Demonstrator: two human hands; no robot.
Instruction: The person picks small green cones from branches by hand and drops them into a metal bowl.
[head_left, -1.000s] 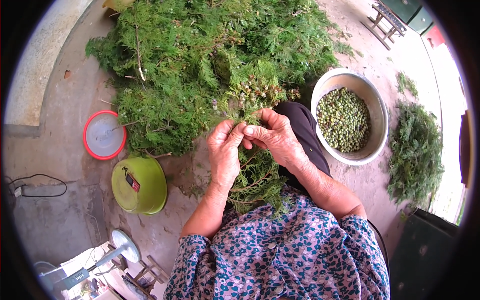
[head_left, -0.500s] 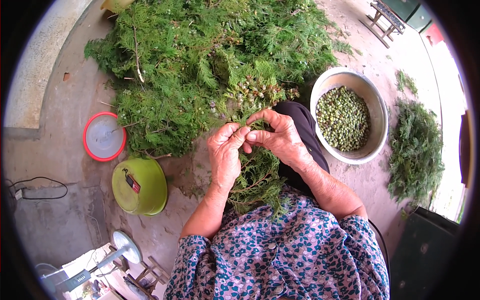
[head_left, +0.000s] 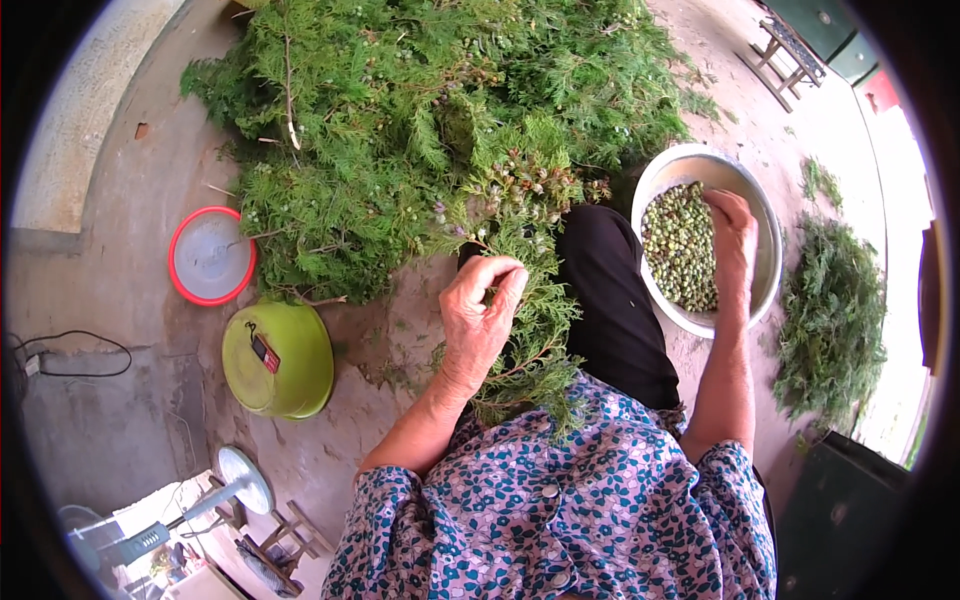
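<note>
My left hand [head_left: 480, 322] is closed in a pinch on a leafy green cypress branch [head_left: 532, 350], above my lap. The branch spreads over my legs and shirt front, partly behind the hand. My right hand [head_left: 735, 232] reaches over a round metal basin [head_left: 768, 262], its fingers bent and bunched above the contents. Small round green cones [head_left: 676, 240] fill the basin's bottom; some look brownish. Whatever the right fingertips hold, if anything, is hidden. Just beyond my left hand, a sprig with a cluster of brownish cones [head_left: 530, 180] lies at the near edge of the heap.
A large heap of cut evergreen branches [head_left: 370, 130] covers the ground ahead. At left are a red-rimmed shallow dish [head_left: 177, 262] and a yellow-green tub [head_left: 285, 375] with a small red-and-black device on it. Another branch pile [head_left: 832, 315] lies right of the basin. A fan [head_left: 245, 480] stands lower left.
My right hand has left the left hand and moved right, over the basin. The left hand stays above the lap, with the branch still in its pinch. The view has shifted slightly.
</note>
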